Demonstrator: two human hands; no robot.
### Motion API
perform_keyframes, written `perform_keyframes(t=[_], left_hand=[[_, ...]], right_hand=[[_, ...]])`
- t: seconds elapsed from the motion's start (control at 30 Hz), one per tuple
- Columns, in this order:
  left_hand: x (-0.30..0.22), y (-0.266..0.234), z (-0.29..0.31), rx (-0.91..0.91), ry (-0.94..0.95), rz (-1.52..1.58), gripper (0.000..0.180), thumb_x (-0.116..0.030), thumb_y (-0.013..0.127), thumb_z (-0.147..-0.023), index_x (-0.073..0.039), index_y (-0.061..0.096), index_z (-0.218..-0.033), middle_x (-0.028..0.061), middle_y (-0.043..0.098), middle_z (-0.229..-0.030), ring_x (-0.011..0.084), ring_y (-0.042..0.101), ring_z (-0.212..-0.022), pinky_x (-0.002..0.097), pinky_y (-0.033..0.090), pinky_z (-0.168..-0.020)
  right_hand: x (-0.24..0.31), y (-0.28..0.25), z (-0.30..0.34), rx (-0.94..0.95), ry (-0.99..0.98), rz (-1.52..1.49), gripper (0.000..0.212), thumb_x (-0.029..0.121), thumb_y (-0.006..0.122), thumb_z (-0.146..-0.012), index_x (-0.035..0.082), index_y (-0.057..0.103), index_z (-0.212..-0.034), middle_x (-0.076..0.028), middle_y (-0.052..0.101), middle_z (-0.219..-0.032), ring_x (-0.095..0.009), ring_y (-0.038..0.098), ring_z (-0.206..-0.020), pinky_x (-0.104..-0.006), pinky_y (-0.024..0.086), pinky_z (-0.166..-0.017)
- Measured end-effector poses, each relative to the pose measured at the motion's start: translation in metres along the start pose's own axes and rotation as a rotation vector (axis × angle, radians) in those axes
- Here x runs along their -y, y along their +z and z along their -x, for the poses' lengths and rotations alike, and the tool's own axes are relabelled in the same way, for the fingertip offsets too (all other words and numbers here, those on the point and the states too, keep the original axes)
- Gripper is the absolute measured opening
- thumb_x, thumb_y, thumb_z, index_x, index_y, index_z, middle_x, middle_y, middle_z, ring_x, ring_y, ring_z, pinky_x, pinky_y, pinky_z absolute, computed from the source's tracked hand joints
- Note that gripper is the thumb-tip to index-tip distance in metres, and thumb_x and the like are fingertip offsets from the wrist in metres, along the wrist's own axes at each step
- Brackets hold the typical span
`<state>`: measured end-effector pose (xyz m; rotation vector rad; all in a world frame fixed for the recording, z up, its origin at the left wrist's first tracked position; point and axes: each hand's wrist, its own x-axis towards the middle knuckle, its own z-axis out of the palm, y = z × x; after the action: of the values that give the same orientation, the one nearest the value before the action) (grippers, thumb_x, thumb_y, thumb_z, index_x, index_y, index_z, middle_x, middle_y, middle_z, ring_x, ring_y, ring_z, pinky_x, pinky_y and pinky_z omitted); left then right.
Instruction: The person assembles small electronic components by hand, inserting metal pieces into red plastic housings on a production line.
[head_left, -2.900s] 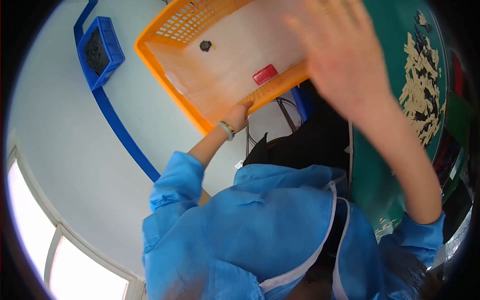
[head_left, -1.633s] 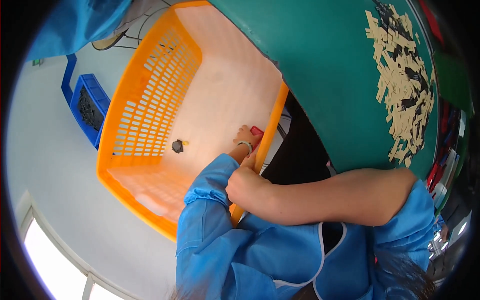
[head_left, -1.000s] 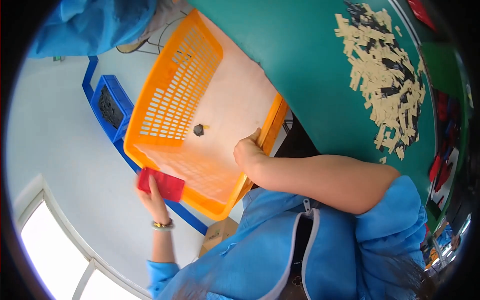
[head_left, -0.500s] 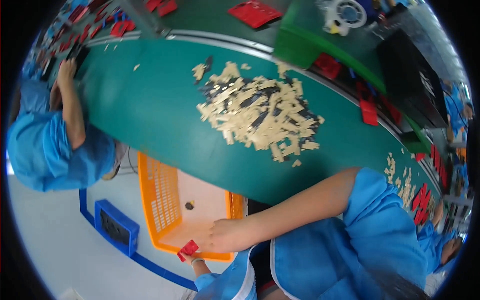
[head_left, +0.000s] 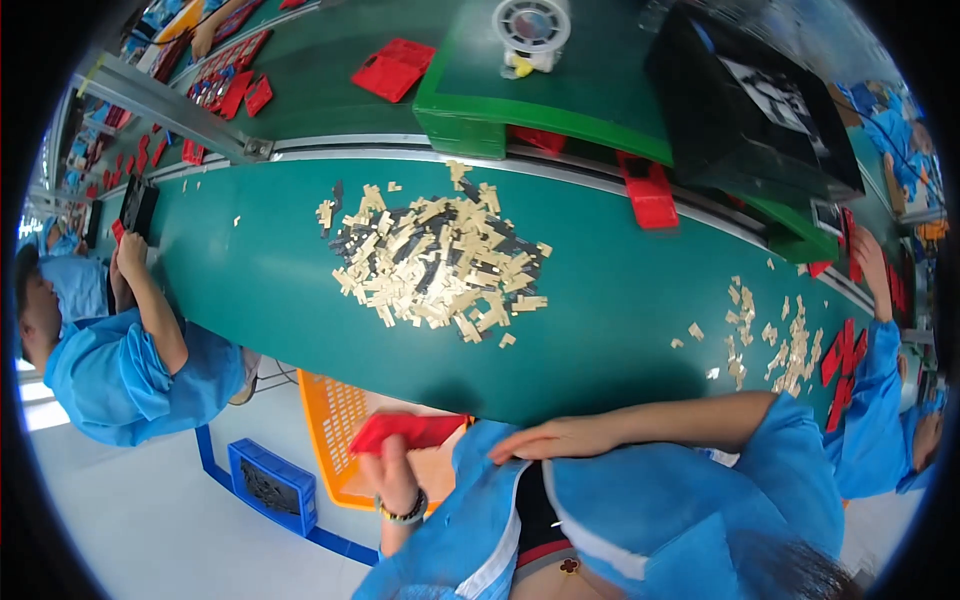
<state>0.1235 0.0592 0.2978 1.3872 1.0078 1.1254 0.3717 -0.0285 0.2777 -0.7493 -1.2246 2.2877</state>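
My left hand is raised over the orange basket and pinches a red flat piece, blurred by motion, so its exact kind cannot be told. A beaded bracelet circles that wrist. My right hand lies in front of my blue jacket at the table's near edge, its fingers stretched out with nothing seen in them. On the green table, beyond both hands, spreads a heap of small cream and black flat pieces.
A co-worker in blue works at the left; another person's arm reaches in at the right. Loose cream pieces and red pieces lie there. A green shelf stands behind. A blue crate is on the floor.
My left hand has brought the red piece up from the basket's near edge. My right hand has left the basket and moved right, toward my jacket. The whole view has shifted.
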Motion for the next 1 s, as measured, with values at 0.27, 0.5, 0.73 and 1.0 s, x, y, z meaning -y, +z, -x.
perform_keyframes(t=[0.27,0.5,0.73,1.0], left_hand=[[-0.046,0.159,-0.079,1.114,0.510,-0.325,0.041,-0.010,0.070,-0.083,-0.004,0.057,-0.121,0.0136,0.061,-0.104,0.0250,0.061,-0.095,0.0337,0.047,-0.085],[-0.030,0.230,-0.116,0.958,1.158,-0.725,0.036,-0.009,0.065,-0.082,-0.007,0.061,-0.117,0.0116,0.064,-0.097,0.0285,0.060,-0.096,0.0410,0.046,-0.082],[0.021,0.125,-0.304,0.206,0.683,-1.081,0.023,-0.003,0.054,-0.081,-0.005,0.063,-0.102,0.0139,0.063,-0.102,0.0338,0.061,-0.093,0.0425,0.051,-0.075],[0.068,0.133,-0.457,0.229,0.266,-1.506,0.058,-0.049,0.053,-0.091,-0.011,0.047,-0.134,0.0084,0.058,-0.127,0.0305,0.052,-0.118,0.0466,0.041,-0.094]], right_hand=[[-0.102,0.032,0.082,-0.608,0.014,0.242,0.046,0.037,0.047,-0.100,0.007,0.049,-0.135,-0.014,0.048,-0.137,-0.024,0.046,-0.126,-0.0344,0.035,-0.106],[-0.166,0.056,0.155,-1.017,-0.049,0.387,0.036,0.026,0.051,-0.099,0.003,0.056,-0.126,-0.016,0.060,-0.121,-0.026,0.055,-0.116,-0.0353,0.041,-0.100],[-0.031,0.041,0.209,-1.036,0.021,-0.141,0.023,0.007,0.059,-0.092,0.001,0.064,-0.114,-0.012,0.065,-0.116,-0.021,0.061,-0.111,-0.0331,0.048,-0.092],[0.098,-0.123,0.099,-1.123,-0.253,1.164,0.035,0.004,0.064,-0.082,0.005,0.060,-0.117,-0.012,0.050,-0.134,-0.032,0.054,-0.116,-0.0395,0.046,-0.096]])
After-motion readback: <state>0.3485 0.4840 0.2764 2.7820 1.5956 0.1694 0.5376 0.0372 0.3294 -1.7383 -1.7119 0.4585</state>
